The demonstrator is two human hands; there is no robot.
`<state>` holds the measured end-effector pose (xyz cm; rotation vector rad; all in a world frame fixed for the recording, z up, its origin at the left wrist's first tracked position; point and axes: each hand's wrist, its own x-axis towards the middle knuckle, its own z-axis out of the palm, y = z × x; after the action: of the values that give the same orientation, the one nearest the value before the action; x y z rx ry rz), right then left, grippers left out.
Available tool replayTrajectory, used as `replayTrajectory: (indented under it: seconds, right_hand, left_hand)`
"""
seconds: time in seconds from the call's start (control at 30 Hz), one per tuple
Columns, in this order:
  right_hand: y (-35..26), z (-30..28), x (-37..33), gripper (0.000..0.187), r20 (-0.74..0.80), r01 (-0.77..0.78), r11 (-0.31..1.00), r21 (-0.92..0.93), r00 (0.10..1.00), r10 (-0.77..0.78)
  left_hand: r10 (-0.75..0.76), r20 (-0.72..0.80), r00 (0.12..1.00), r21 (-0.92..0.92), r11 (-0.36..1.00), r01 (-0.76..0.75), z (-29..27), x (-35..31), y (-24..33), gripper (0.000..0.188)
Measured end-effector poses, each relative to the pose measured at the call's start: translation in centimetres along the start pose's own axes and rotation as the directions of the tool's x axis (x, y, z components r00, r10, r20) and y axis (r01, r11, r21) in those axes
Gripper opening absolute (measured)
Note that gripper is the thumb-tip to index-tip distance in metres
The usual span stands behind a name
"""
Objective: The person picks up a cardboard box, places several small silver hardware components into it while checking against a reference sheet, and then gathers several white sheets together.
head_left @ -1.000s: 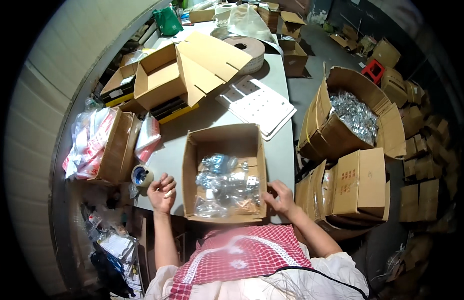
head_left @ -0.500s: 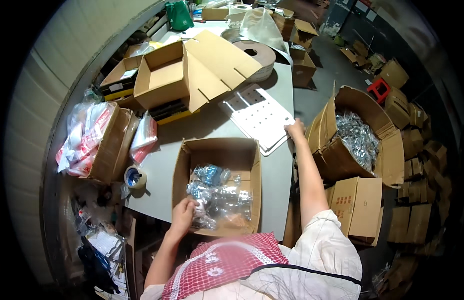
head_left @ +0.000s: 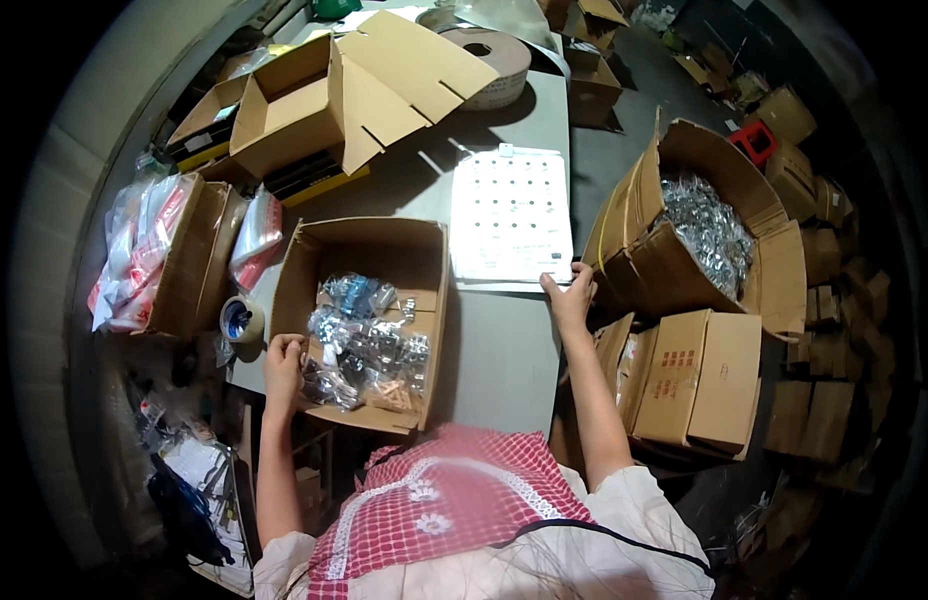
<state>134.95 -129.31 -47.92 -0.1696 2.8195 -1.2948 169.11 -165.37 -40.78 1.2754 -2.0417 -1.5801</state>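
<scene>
the fingers of the right hand (head_left: 572,296) are pinched on the near right corner of a flat white sheet (head_left: 510,215) dotted with rows of small dark marks, thumb toward the left, the arm stretched out over the right edge of the counter (head_left: 504,360); the sheet lies flat on the grey counter just right of the open cardboard box (head_left: 379,262) and reaches back toward a brown tape roll (head_left: 494,62). the fingers of the left hand (head_left: 283,362) are curled over the near left rim of that open box, touching the clear plastic bags of small metal parts (head_left: 366,340) that fill its bottom; whether they actually grip a bag cannot be told. just left of the box a roll of clear tape (head_left: 240,320) sits at the counter's edge, and further left a side box holds red and white packets (head_left: 144,250). behind stands a larger empty carton (head_left: 294,105) with its flaps spread. to the right of the right hand, on the floor beside the counter, a big open carton of shiny bagged parts (head_left: 709,230) leans, with a closed carton (head_left: 699,380) in front of it
</scene>
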Motion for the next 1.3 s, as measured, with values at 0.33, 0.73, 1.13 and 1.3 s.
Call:
replayTrajectory:
  seconds: [0.33,0.73,1.13,1.3]
  right_hand:
    - [-0.2,-0.3,-3.0,0.059,-0.043,-0.02,0.977,0.212,0.999,0.03]
    - [2.9,-1.1,-3.5,0.055,-0.045,0.031,0.987,0.157,0.999,-0.024]
    - [2.4,-2.8,-1.5,0.048,-0.009,0.308,0.879,-0.364,0.943,-0.334]
    - [-0.4,-3.3,-1.0,0.034,-0.013,0.192,0.939,-0.285,0.979,-0.204]
  left_hand:
    - [0.11,-0.031,0.993,0.193,0.976,-0.102,0.7,-1.3,0.8,0.016]
    - [0.276,-0.023,0.961,0.33,0.909,-0.253,0.7,-1.3,0.1,0.016]
    - [0.148,0.014,0.989,0.091,0.985,-0.149,0.9,-1.3,1.2,0.016]
    - [0.186,-0.016,0.982,0.105,0.977,-0.183,1.0,-2.2,2.2,0.017]
